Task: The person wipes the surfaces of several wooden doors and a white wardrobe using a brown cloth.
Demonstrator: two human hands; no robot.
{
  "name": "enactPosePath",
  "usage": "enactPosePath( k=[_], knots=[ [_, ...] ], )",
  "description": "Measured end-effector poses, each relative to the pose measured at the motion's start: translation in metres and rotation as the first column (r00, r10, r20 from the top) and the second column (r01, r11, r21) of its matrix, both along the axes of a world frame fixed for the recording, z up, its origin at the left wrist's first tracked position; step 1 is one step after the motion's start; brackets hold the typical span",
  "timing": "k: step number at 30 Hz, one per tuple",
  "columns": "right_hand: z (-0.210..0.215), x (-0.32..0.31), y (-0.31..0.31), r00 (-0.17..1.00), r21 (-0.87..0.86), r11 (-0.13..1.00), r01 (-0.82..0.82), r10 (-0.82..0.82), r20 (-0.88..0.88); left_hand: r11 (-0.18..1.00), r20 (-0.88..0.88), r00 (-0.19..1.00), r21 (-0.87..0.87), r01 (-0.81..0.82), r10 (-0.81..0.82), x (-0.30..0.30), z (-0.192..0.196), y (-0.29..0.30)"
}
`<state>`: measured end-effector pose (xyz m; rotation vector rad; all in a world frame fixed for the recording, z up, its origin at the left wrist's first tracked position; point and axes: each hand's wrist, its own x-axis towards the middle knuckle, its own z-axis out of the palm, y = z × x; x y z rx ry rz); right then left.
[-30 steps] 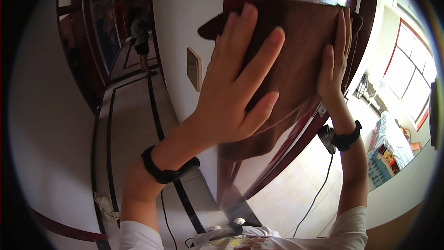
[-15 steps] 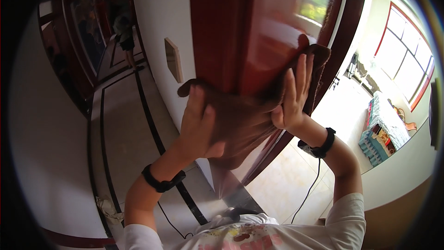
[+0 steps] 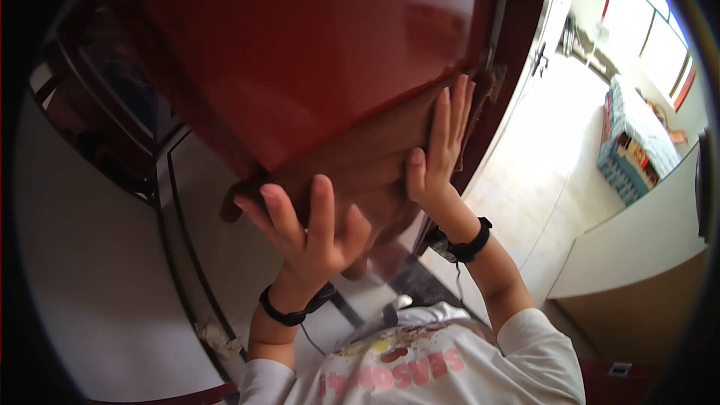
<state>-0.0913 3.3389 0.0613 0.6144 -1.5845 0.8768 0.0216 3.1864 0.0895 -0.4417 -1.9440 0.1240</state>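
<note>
A brown cloth (image 3: pixel 367 169) lies spread against a glossy dark red door panel (image 3: pixel 322 60), its folds hanging below. My right hand (image 3: pixel 442 154) rests on the cloth's right part, fingers stretched out and close together, thumb apart. My left hand (image 3: pixel 311 240) is at the cloth's lower left, fingers spread and palm facing the cloth; whether the whole palm touches it I cannot tell. Neither hand is wrapped round the cloth. Each wrist wears a black band with a thin cable running from it.
To the right, a doorway with a dark red frame (image 3: pixel 517 52) opens on a bright room with a window (image 3: pixel 652 15) and a cloth-covered table (image 3: pixel 637 135). A pale tiled hallway floor (image 3: pixel 217 217) with dark stripes lies left, beside a white wall (image 3: pixel 82 255).
The view has swung, and the red panel now fills more of it. My left hand's fingers have spread wider and tilted left. The cloth now slants up to the right with my right hand on it.
</note>
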Motion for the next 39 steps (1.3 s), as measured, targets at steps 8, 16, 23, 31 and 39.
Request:
enactPosePath(
  k=[8, 16, 23, 31, 39],
  knots=[
    [-0.136, 0.015, -0.018, 0.978, -0.118, 0.992, -0.042, 0.065, 0.198, 0.995, -0.041, 0.997, 0.072, 0.075, -0.073, -0.013, -0.12, -0.004],
    [-0.017, 0.021, 0.001, 0.946, -0.16, 0.971, -0.179, 0.215, 0.244, 0.986, -0.031, 0.999, 0.165, -0.01, 0.015, -0.005, -0.016, 0.007],
    [-0.072, 0.001, -0.005, 0.981, -0.088, 0.996, -0.018, 0.035, 0.189, 0.965, -0.096, 0.96, 0.03, -0.26, 0.262, -0.004, -0.054, 0.011],
    [-0.121, 0.033, -0.027, 0.891, -0.39, 0.919, -0.062, 0.227, 0.394, 0.889, -0.034, 0.925, -0.265, -0.373, 0.378, 0.002, -0.073, 0.014],
    [-0.099, 0.027, -0.02, 0.938, -0.285, 0.956, -0.068, 0.159, 0.309, 0.894, -0.098, 0.898, -0.102, -0.437, 0.428, -0.01, -0.034, 0.042]
  ],
)
